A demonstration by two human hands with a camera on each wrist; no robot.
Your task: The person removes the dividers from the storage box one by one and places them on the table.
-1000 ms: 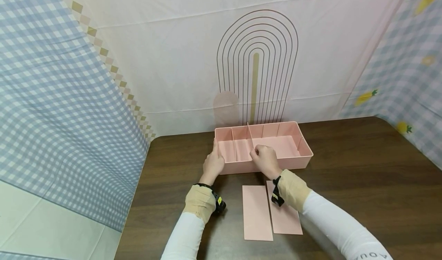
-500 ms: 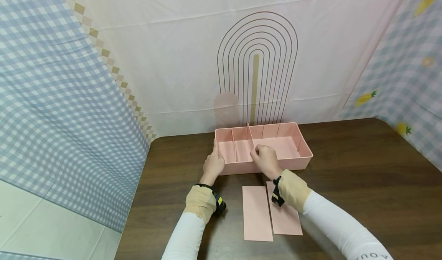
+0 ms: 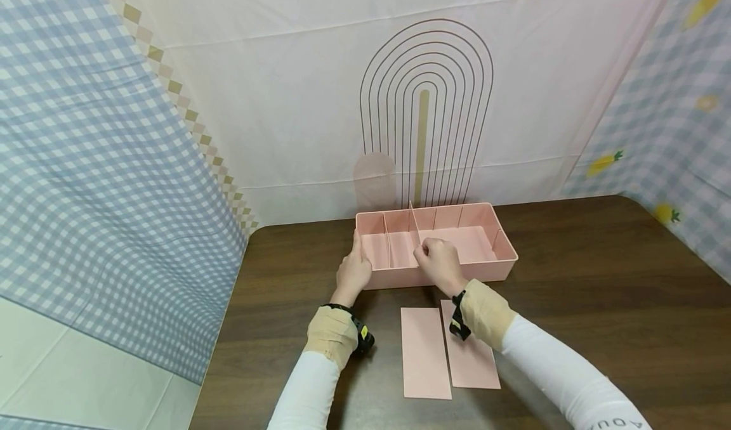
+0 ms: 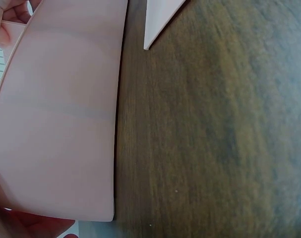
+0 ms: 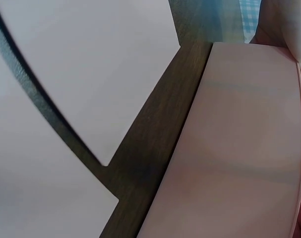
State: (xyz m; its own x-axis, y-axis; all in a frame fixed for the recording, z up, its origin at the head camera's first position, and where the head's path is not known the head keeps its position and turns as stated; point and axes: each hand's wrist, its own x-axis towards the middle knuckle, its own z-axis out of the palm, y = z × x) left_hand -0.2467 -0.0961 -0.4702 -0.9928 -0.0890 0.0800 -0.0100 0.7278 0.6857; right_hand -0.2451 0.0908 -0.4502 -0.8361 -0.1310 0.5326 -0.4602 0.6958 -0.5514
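In the head view, my left hand [image 3: 354, 268] touches the pink compartment box [image 3: 485, 269] at its left front corner, though I can't tell whether I'm gripping it. My right hand [image 3: 440, 262] pinches a divider [image 3: 414, 224] at the front rim. The left wrist view shows that divider above the rim. In the right wrist view, two pink panels [image 5: 95, 64] lie just beside the box on the wooden table [image 5: 140, 153].

The left hand [image 3: 354, 269] touches a pink organizer [image 3: 485, 271] near the tabletop's [image 3: 571, 278] far edge. The right hand [image 3: 441, 265] pinches its raised divider [image 3: 414, 227].
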